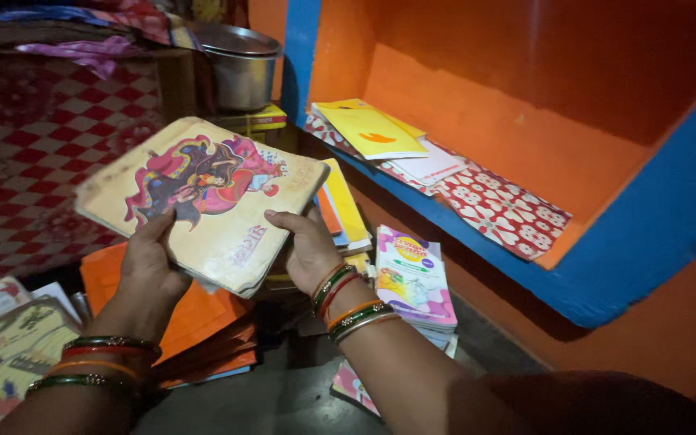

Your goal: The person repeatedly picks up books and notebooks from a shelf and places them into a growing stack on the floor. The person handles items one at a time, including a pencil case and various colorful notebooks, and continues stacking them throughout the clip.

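Head view: both my hands clamp the book point(203, 201), left hand point(148, 262) and right hand point(308, 250) at its near edge, long axis slanting left-right.

Dim room, light weak and warm. Orange wall niche point(525, 89) with blue frame point(654, 242) up and right of the hands, lined with red flowered paper point(501, 211). Grey floor point(283, 395) below the wrists. Red-and-white checked cloth point(50, 137) beyond the hands to the left; steel pot point(239, 68) straight beyond them.
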